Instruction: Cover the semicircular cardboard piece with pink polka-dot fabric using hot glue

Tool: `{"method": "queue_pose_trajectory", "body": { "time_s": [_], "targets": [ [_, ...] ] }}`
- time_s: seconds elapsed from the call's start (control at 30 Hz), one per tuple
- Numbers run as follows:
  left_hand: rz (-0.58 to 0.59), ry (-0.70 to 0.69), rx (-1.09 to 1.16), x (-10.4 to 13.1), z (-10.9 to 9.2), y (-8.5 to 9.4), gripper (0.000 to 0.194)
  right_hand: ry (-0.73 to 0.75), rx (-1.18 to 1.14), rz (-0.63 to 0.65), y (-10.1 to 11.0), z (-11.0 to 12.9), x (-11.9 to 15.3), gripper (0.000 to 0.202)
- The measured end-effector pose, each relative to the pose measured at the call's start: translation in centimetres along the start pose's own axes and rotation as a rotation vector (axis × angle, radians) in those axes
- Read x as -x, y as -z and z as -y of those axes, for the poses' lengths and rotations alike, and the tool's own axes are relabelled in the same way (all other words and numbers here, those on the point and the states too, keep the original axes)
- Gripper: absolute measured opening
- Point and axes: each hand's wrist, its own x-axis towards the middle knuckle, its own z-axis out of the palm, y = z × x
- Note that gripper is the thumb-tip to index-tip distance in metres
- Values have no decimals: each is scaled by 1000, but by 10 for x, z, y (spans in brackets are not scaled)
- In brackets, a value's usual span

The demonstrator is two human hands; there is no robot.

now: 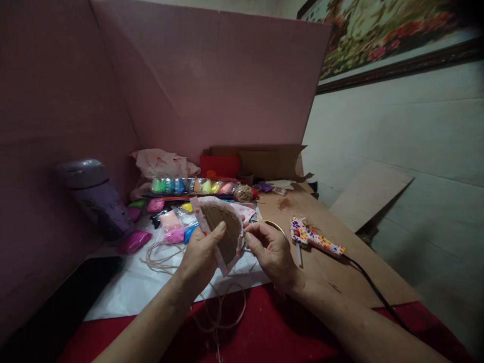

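Bare left hand (200, 252), bare right hand (273, 254), both forearms (157, 315) apparently bare.

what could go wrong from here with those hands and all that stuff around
The right hand might brush the glue gun lying nearby, a burn risk if hot; the picture doesn't show whether it is.
The right forearm could catch the black cord.
Loose twine beside the left arm might snag.

Brown panel (231, 237), floral glue gun (319, 241)
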Motion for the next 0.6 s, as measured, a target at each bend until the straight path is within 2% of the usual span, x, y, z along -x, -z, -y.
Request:
{"method": "queue_pose_trajectory", "body": {
  "time_s": [0.07,0.17,0.23,0.43,0.6],
  "targets": [
    [25,9,13,0,-1,-1,22,-37,-52,-32,1,0,0,20],
    [56,18,39,1,-3,-1,20,-189,-191,-121,2,-3,-5,25],
    [73,40,52,2,-4,-1,17,-284,-312,-132,1,-5,-9,26],
    [146,114,54,8,-5,0,24,-399,-593,76,-4,-5,-12,39],
    [179,132,59,8,-3,3,25,-411,-696,153,-4,-5,-6,40]
  ]
}}
